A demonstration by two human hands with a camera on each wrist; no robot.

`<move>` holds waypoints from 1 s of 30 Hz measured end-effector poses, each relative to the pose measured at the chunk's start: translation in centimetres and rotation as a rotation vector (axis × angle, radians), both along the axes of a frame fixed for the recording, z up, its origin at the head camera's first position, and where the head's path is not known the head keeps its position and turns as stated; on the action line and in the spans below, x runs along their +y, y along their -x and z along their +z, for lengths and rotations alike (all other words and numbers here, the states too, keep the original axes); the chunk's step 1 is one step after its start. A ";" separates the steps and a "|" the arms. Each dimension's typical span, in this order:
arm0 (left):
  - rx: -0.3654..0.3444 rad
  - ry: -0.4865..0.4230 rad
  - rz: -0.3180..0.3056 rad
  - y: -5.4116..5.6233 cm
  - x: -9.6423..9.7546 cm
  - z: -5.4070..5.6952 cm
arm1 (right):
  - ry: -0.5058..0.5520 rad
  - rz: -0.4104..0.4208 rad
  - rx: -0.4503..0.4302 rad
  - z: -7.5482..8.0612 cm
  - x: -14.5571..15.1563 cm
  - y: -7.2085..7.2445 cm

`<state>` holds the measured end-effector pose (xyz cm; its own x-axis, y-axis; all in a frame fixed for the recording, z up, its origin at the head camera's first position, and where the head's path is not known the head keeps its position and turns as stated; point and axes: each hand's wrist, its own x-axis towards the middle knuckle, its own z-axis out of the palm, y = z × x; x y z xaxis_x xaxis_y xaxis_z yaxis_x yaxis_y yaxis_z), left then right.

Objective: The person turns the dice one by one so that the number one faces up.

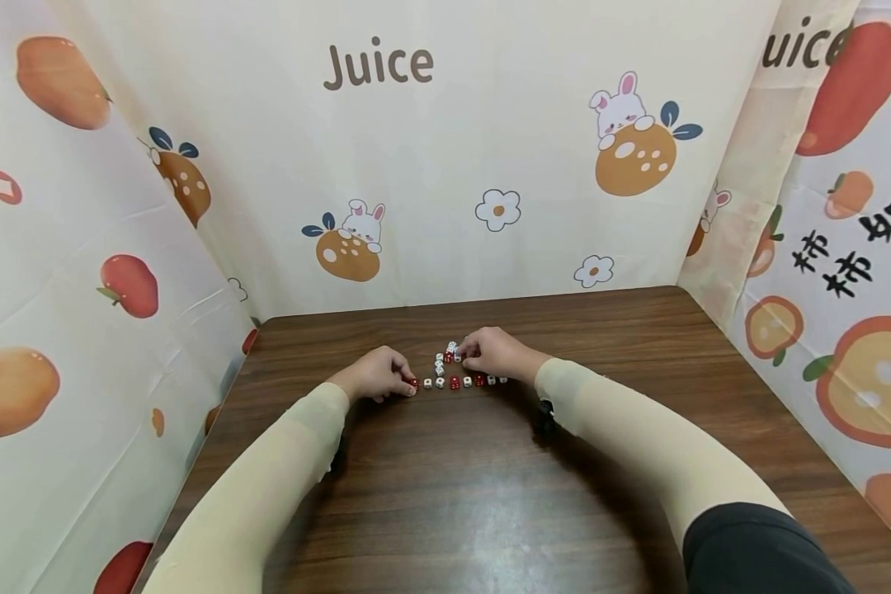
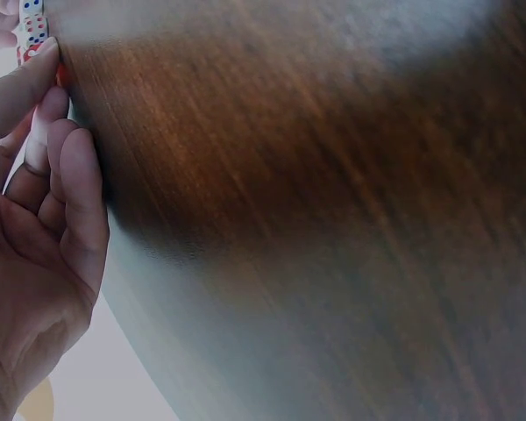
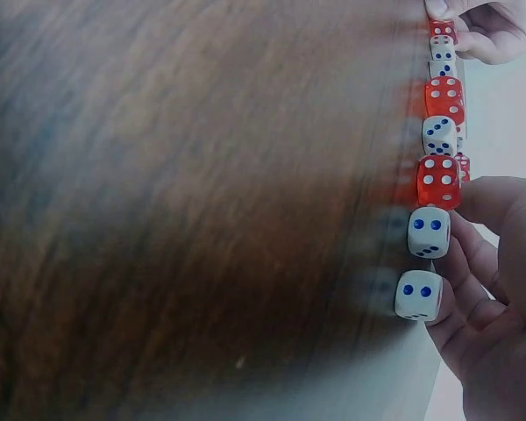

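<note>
Small red and white dice form a row across the table, with a red die (image 1: 455,383) and a white die (image 1: 468,382) near its middle. At the row's left end, my left hand (image 1: 377,373) pinches a red die (image 3: 442,28) between thumb and forefinger. Behind the row, my right hand (image 1: 496,353) has its thumb and forefinger on a white die (image 1: 457,357), next to another red die (image 1: 449,358). In the right wrist view, the row partly hides my right hand's fingertips. More white dice (image 1: 439,366) stand behind the row, left of that hand.
The brown wooden table (image 1: 445,487) reaches back to a cloth backdrop (image 1: 445,165) printed with fruit and rabbits. Similar cloth hangs along both sides. Two white dice (image 3: 418,295) at the row's right end lie beneath my right wrist.
</note>
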<state>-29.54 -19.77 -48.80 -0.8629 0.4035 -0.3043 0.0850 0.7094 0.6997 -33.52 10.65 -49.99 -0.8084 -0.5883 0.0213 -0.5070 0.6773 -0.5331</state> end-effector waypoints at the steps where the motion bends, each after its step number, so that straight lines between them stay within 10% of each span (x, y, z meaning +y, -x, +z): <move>1: -0.003 0.001 0.002 0.0 0.0 0.0 | 0.003 -0.002 -0.003 0.0 0.0 0.0; 30: 0.012 0.002 -0.005 0.0 -0.1 -0.2 | -0.029 -0.087 -0.014 0.2 -0.4 -0.2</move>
